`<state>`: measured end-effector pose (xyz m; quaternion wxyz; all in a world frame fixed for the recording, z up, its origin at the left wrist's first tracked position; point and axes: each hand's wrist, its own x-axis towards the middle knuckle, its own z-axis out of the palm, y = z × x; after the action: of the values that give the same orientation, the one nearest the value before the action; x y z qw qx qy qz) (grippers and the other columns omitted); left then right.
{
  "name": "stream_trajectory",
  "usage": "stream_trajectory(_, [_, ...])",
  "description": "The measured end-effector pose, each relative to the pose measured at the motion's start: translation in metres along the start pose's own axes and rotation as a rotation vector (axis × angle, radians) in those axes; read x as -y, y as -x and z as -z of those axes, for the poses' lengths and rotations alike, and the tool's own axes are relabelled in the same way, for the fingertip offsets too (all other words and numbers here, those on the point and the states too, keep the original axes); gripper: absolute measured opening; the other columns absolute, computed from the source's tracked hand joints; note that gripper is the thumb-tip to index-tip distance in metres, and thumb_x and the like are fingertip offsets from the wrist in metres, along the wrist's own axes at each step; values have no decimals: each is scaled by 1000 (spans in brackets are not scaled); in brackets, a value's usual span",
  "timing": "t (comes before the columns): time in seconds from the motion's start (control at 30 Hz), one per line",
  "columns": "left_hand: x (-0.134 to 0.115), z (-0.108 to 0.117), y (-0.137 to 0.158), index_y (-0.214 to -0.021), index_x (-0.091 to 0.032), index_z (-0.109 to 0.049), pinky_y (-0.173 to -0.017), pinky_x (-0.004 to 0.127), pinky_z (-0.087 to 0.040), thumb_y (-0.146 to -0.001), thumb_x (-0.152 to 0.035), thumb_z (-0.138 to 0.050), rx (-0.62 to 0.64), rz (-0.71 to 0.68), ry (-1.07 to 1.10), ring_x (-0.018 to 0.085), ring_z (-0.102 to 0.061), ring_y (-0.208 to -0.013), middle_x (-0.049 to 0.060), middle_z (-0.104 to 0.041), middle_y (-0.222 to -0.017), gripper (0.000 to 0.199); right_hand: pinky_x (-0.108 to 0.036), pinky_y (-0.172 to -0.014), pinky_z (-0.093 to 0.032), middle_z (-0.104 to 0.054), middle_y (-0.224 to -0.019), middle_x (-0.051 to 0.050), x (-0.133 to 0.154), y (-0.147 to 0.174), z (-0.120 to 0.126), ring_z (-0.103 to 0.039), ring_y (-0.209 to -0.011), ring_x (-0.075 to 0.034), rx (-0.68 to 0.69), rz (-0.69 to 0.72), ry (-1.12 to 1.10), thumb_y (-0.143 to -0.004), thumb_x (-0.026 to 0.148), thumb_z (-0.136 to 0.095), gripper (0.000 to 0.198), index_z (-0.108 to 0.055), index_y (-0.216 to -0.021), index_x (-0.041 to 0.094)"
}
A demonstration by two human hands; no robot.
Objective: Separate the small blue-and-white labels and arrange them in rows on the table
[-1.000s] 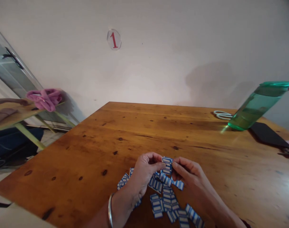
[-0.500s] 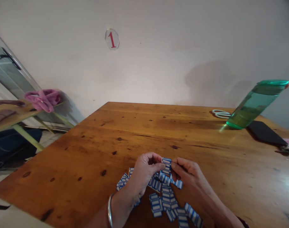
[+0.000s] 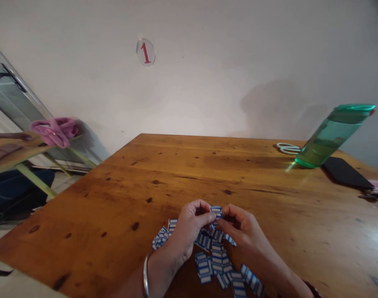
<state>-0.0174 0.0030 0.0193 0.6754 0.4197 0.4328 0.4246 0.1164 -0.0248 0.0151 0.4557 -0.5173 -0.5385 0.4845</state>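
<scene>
Blue-bordered strip (image 3: 216, 209) points lengthwise toward the wall (image 3: 192, 103), left hand (image 3: 190, 225) pinching it, grip of right hand (image 3: 246, 229) unclear.

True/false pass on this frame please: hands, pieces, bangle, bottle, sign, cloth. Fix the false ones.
1. The left hand holds a blue-and-white piece. True.
2. No other pieces lie on the table. False: many do.
3. The bangle is on the right wrist. False: it is on the left wrist.
4. The green bottle stands on the same table. True.
5. The wall sign shows a 2. False: it shows a red 1.
6. A pink cloth rests on another table. True.
</scene>
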Motion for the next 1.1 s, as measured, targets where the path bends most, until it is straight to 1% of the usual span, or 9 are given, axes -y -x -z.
stream_trajectory(0.1, [2,-1,0,-63,-16,-54,-52,21,-32,-58,-14,-60,34,-53,-98,8,-41,-51,-5,-49,-55,8,-23,-49,-34,-52,-56,2,-1,-1,1,-44,-52,-11,-70,2,5,-70,35,-59,21,-54,-63,16])
stream_trajectory(0.2, [5,0,-3,-61,-16,-54,-53,21,-32,-59,-12,-57,36,-125,-209,9,-40,-53,-5,-47,-55,5,-23,-50,-36,-54,-56,1,0,-1,2,-47,-53,-12,-123,-1,-22,-70,35,-60,21,-55,-63,16])
stream_trajectory(0.33, [8,2,-5,-61,-16,-53,-55,21,-33,-61,-13,-56,-16,-148,-274,9,-41,-55,-4,-48,-57,5,-24,-52,-39,-58,-59,0,3,-1,3,-51,-56,-14,-105,-1,-34,-70,36,-62,20,-57,-68,16])
stream_trajectory(0.47, [6,2,-4,-62,-16,-54,-56,21,-34,-62,-17,-60,-36,-159,-287,10,-43,-58,-3,-51,-60,6,-23,-51,-37,-57,-57,1,3,-1,3,-50,-54,-12,-101,2,-54,-69,36,-64,21,-57,-66,17])
stream_trajectory(0.6, [6,-1,-2,-65,-16,-58,-55,22,-35,-65,-25,-60,24,-139,-228,11,-45,-58,-2,-52,-60,10,-21,-45,-33,-50,-51,5,0,-2,1,-43,-47,-9,-132,-26,-169,-67,38,-67,25,-55,-62,17])
stream_trajectory(0.67, [7,-1,-3,-63,-15,-57,-53,22,-34,-66,-27,-59,41,-133,-233,11,-44,-55,-3,-50,-57,13,-21,-46,-34,-51,-52,4,0,-2,0,-44,-49,-9,-116,-35,-214,-66,40,-68,27,-55,-62,17])
stream_trajectory(0.77, [9,0,-4,-58,-16,-53,-51,21,-33,-65,-23,-58,3,-181,-312,10,-42,-53,-3,-48,-55,11,-23,-52,-39,-56,-60,2,-1,-2,-1,-50,-56,-12,-91,-41,-246,-65,41,-69,28,-56,-66,16])
stream_trajectory(0.9, [10,0,-3,-58,-16,-51,-50,21,-34,-65,-24,-59,-8,-199,-367,10,-42,-51,-4,-47,-53,13,-23,-52,-38,-55,-58,2,-6,-2,1,-49,-54,-11,-105,-42,-244,-65,41,-69,28,-56,-63,16])
stream_trajectory(1.1, [8,-2,1,-64,-16,-52,-47,21,-37,-66,-30,-61,37,-145,-280,10,-46,-47,-3,-52,-53,16,-21,-45,-31,-49,-48,4,-7,-4,3,-41,-47,-8,-113,-47,-179,-67,45,-66,32,-57,-58,15])
